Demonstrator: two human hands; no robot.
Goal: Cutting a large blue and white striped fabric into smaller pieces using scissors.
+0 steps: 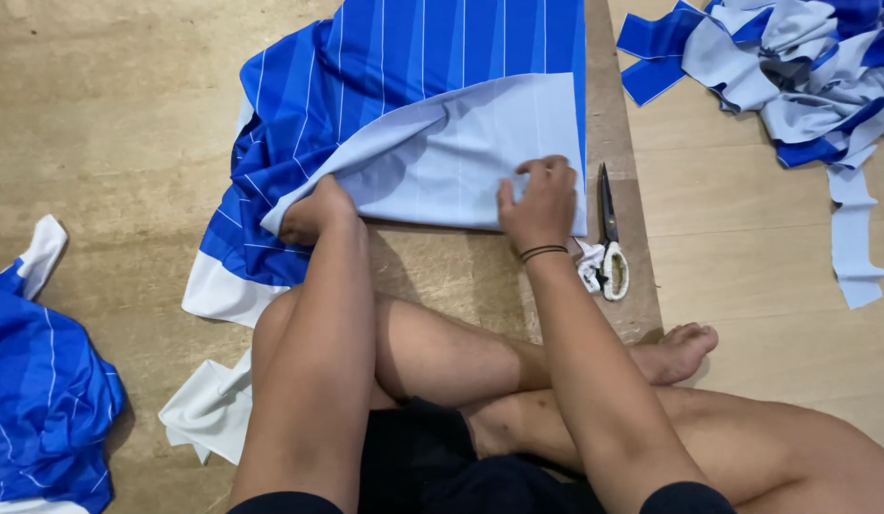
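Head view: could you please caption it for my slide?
Seated cross-legged, left hand and right hand flatten blue striped fabric beside scissors.

The left hand [313, 214] fingertips seem hidden under the striped fabric [404, 86].

A large blue fabric [413, 57] with thin white stripes lies spread on the wooden floor, bunched along its left side. Its near edge is folded back, showing a pale blue underside, and a white band runs along the lower left border. It lies pressed flat at that fold.
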